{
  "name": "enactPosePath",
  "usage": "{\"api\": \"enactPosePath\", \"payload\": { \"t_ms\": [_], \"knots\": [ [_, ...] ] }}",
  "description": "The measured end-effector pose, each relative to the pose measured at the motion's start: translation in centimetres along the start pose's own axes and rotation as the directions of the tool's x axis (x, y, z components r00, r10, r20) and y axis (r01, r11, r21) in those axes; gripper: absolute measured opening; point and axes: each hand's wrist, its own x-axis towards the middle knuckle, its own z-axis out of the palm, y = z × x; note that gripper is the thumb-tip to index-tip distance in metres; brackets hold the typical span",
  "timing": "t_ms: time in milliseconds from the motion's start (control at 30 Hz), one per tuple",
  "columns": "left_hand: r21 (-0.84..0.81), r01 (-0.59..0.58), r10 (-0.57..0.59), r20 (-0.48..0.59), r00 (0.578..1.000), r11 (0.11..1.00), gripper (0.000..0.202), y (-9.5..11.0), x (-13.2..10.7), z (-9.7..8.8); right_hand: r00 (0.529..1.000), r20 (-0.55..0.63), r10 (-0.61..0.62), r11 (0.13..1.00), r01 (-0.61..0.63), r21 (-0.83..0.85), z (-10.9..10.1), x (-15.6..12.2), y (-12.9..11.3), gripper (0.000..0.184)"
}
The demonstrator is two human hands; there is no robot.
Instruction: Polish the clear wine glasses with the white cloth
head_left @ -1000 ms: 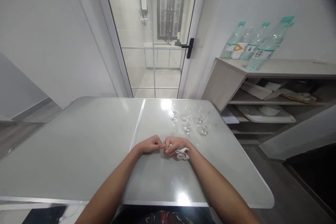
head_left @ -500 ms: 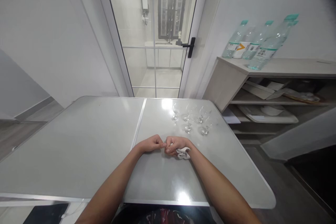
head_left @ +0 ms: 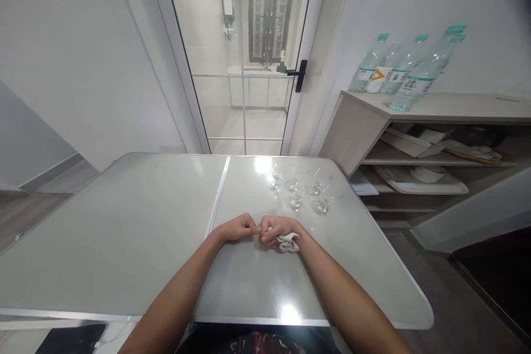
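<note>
In the head view, my right hand [head_left: 275,230] is closed around a bunched white cloth [head_left: 289,243], whose loose end hangs out below the wrist. My left hand [head_left: 239,227] is closed too, thumb and fingers pinched, its fingertips meeting the right hand's knuckles. What the left fingers grip, if anything, is hidden. Both hands are held just above the grey tabletop [head_left: 166,232], near its middle. Beyond them and to the right stand several clear stemmed glasses; the nearest are one glass [head_left: 296,203] and another glass [head_left: 322,206].
A glass door [head_left: 265,116] with a black handle [head_left: 301,76] stands behind the table. To the right, a shelf unit [head_left: 365,127] bears several plastic bottles [head_left: 417,80] on top and papers and trays inside. A metal seam [head_left: 218,193] crosses the tabletop left of the glasses.
The view has shifted very slightly. My hands keep the same grip and nearly the same place; the glasses stay where they were.
</note>
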Motion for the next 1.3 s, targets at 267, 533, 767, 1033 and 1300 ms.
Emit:
{"api": "enactPosePath", "payload": {
  "t_ms": [267,533,767,1033,1300],
  "knots": [
    [-0.017,-0.004,0.004,-0.001,1.000,1.000,0.065,0.02,0.03,-0.04,1.000,-0.025,0.000,0.999,-0.001,-0.044,-0.06,-0.02,-0.17,0.046],
    [-0.013,0.003,-0.003,0.005,1.000,1.000,0.066,0.08,0.06,-0.13,1.000,-0.026,0.002,1.000,-0.003,-0.017,0.07,-0.01,-0.13,0.045],
    [-0.026,0.006,-0.006,0.001,1.000,1.000,0.066,0.02,0.07,-0.03,1.000,-0.016,0.000,1.000,0.000,-0.018,0.01,0.04,-0.07,0.048],
    [-0.018,0.018,-0.018,0.003,1.000,1.000,0.065,-0.18,0.07,-0.11,1.000,-0.018,-0.008,1.000,0.007,-0.012,0.11,0.09,-0.22,0.046],
    [-0.021,0.002,-0.002,-0.008,1.000,1.000,0.066,0.08,0.13,-0.02,1.000,-0.016,-0.017,1.000,0.017,0.000,-0.02,0.02,0.03,0.046]
  ]
}}
